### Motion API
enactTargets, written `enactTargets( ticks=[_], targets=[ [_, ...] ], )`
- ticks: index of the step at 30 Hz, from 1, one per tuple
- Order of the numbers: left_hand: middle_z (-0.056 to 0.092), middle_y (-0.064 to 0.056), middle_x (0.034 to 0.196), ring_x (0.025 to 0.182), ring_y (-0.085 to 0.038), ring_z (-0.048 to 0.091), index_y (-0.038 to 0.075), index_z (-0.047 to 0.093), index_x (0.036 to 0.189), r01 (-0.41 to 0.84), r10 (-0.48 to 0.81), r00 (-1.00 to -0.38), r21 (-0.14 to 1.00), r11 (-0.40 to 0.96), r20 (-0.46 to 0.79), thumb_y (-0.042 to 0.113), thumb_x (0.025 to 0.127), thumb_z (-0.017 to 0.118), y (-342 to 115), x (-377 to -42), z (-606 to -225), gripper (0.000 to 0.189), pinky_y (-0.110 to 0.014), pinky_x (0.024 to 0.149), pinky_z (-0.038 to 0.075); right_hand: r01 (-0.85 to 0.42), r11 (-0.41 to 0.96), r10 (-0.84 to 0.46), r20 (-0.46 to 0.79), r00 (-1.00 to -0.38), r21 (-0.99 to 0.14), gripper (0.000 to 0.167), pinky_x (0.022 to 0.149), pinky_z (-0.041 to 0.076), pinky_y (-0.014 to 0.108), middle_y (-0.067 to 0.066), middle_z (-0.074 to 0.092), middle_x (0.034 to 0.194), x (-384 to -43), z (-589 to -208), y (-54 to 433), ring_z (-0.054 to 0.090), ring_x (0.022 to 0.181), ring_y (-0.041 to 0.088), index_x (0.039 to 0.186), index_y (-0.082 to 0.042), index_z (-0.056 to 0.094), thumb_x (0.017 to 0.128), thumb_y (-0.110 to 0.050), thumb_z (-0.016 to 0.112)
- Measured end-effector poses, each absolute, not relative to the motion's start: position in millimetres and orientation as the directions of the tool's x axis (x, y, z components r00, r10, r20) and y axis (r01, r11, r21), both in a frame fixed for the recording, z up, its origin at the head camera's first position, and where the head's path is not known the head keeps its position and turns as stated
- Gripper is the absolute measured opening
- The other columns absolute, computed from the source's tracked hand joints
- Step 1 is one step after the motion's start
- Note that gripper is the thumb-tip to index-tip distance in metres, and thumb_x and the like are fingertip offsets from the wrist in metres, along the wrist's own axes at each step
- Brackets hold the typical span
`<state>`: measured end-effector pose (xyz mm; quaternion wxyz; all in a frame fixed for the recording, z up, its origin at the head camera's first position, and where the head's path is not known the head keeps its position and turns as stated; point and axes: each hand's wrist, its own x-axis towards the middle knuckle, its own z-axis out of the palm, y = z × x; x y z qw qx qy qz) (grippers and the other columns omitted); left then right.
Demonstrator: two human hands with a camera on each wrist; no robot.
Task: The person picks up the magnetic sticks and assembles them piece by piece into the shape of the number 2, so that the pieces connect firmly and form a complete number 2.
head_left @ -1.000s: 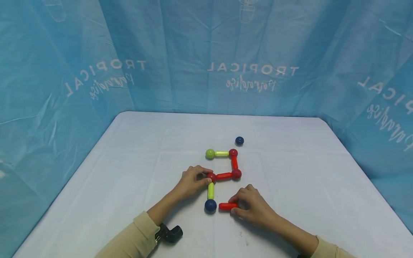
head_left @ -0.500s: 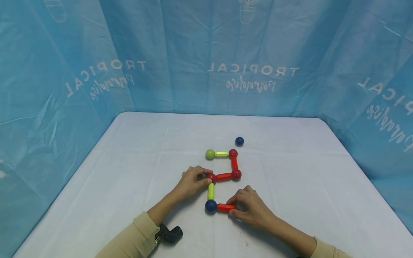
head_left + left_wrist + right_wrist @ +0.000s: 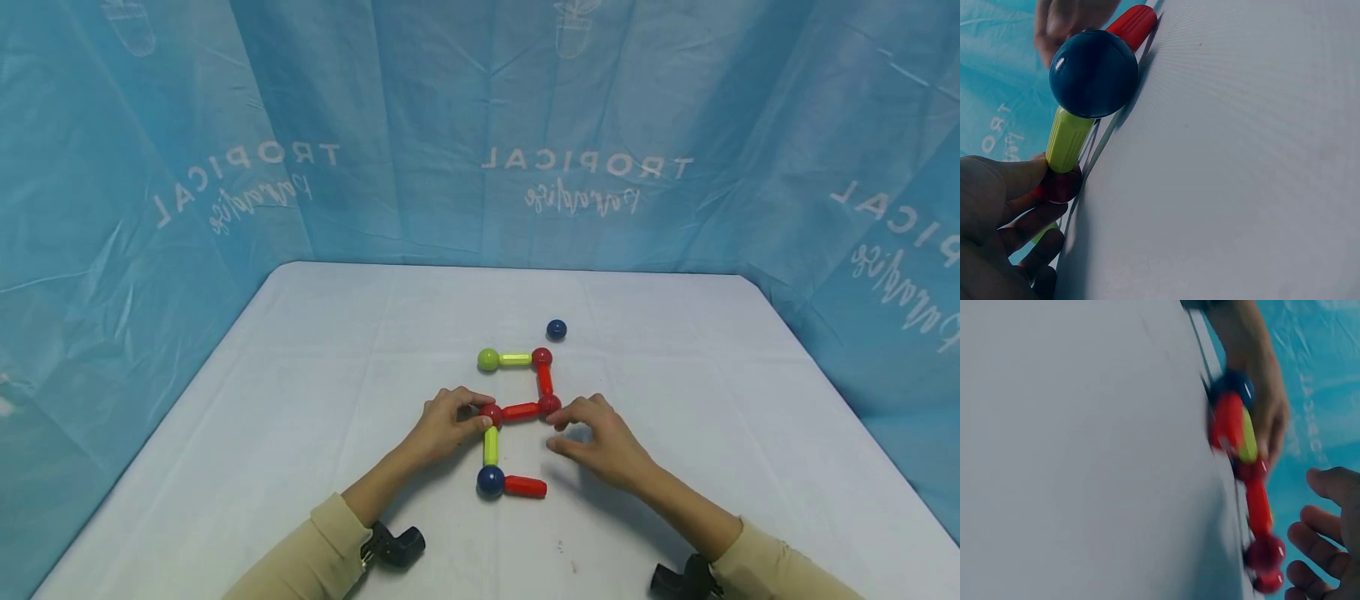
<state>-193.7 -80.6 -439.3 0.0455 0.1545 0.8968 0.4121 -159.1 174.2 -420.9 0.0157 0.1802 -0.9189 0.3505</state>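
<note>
My left hand [image 3: 447, 427] pinches a red ball [image 3: 492, 415] between thumb and fingers. From that ball a yellow-green magnetic rod [image 3: 491, 447] runs toward me to a large blue ball [image 3: 491, 482]. A red rod [image 3: 527, 487] sticks out rightward from the blue ball, its outer end free. Another red rod [image 3: 521, 411] joins the pinched ball to a second red ball [image 3: 550, 404]. Right beside this one is my right hand [image 3: 603, 442], thumb and fingers apart; whether a fingertip touches the ball is unclear. The right wrist view shows nothing between its fingers [image 3: 1316, 544].
Farther back, the chain continues through an upright red rod [image 3: 544, 380], a red ball [image 3: 542, 357] and a yellow-green rod [image 3: 515, 359] to a green ball [image 3: 488, 359]. A loose blue ball [image 3: 557, 330] lies beyond. Blue printed sheeting [image 3: 420, 217] surrounds the white table [image 3: 337, 333].
The right hand brought the red rod leftward against the large blue ball, let go of it, and moved away up toward the red ball at right. The left hand stayed put.
</note>
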Motion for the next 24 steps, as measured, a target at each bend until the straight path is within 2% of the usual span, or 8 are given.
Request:
enactTargets(
  ticks=[5, 11, 17, 24],
  targets=[
    [0.066, 0.002, 0.106, 0.095, -0.017, 0.048, 0.020, 0.067, 0.115, 0.236, 0.313, -0.949, 0.756, 0.610, 0.043, 0.020, 0.084, 0.069, -80.6, -193.3, -438.8, 0.032, -0.037, 0.083, 0.030, -0.276, 0.713, -0.209, 0.180, -0.961, -0.645, 0.033, 0.082, 0.046, 0.037, -0.001, 0.066, 0.103, -195.8, -415.0, 184.9, 0.051, 0.099, 0.020, 0.111, -0.017, 0.068, 0.080, -0.028, 0.074],
    [0.066, 0.002, 0.107, 0.096, -0.016, 0.048, 0.020, 0.067, 0.115, 0.233, 0.314, -0.949, 0.754, 0.614, 0.038, 0.021, 0.084, 0.069, -80.8, -192.7, -437.8, 0.032, -0.037, 0.084, 0.029, -0.236, 0.747, -0.135, 0.207, -0.969, -0.621, 0.039, 0.084, 0.048, 0.042, 0.008, 0.064, 0.107, -241.0, -418.0, 195.3, 0.051, 0.103, 0.024, 0.116, -0.011, 0.064, 0.082, -0.028, 0.071],
    [0.066, 0.001, 0.107, 0.096, -0.017, 0.047, 0.020, 0.067, 0.116, 0.241, 0.322, -0.946, 0.749, 0.617, 0.039, 0.021, 0.084, 0.069, -81.4, -192.2, -437.2, 0.033, -0.037, 0.083, 0.029, -0.181, 0.771, -0.087, 0.180, -0.980, -0.610, 0.042, 0.086, 0.046, 0.041, 0.010, 0.061, 0.110, -279.5, -423.5, 198.5, 0.049, 0.106, 0.027, 0.121, -0.009, 0.061, 0.085, -0.030, 0.068],
    [0.065, 0.002, 0.109, 0.097, -0.016, 0.048, 0.021, 0.066, 0.118, 0.199, 0.294, -0.956, 0.755, 0.624, 0.009, 0.021, 0.084, 0.069, -80.1, -192.1, -437.2, 0.035, -0.036, 0.084, 0.029, -0.152, 0.796, -0.071, 0.159, -0.985, -0.586, 0.046, 0.085, 0.044, 0.042, 0.013, 0.060, 0.115, -305.7, -425.5, 195.4, 0.048, 0.108, 0.030, 0.124, -0.008, 0.058, 0.085, -0.030, 0.067]
  ],
)
